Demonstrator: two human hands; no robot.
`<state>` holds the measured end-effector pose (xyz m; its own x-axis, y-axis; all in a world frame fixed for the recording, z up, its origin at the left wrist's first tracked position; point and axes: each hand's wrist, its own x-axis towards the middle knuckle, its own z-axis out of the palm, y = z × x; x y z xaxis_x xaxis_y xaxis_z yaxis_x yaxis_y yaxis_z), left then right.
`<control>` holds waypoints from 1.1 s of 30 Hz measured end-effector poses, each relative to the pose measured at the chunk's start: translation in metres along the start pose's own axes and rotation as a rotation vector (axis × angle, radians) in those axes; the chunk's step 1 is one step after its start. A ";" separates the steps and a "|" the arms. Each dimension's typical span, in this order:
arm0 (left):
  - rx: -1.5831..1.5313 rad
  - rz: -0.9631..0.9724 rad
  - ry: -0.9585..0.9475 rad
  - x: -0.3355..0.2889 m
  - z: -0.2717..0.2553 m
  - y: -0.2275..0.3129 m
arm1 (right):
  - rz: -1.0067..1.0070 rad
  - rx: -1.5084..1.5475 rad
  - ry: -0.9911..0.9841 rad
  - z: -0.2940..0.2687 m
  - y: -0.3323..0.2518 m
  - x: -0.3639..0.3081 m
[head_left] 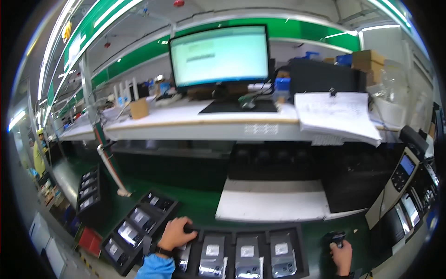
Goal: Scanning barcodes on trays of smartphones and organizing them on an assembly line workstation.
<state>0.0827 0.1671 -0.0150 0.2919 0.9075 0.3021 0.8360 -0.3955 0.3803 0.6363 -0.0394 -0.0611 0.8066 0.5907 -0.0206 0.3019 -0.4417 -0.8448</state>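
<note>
In front of me lies a black tray [304,253] with several phones in its compartments, camera side up, each bearing a white label. My left hand [175,235], in a blue sleeve with a dark wristband, has its fingers curled over the tray's far left corner. One labelled phone [183,258] sits just below that hand, partly covered by it. Off the tray's right side, my right hand [342,255] is closed around a black handheld barcode scanner [335,237].
Left of my left hand, a second black tray [169,207] of phones lies at an angle; a third phone tray [88,190] is farther left. Behind stand a white board [274,200] and a shelf with a monitor [219,56] and clipped papers [337,114]. A grey keypad device [402,169] stands right.
</note>
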 end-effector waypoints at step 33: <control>-0.272 0.011 0.059 0.003 0.000 -0.003 | -0.357 0.184 0.322 0.001 0.007 -0.008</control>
<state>0.0813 0.1712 -0.0150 0.2660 0.8963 0.3549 0.6752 -0.4360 0.5950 0.6316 -0.0467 -0.0676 0.7942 0.4322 0.4272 0.5157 -0.1075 -0.8500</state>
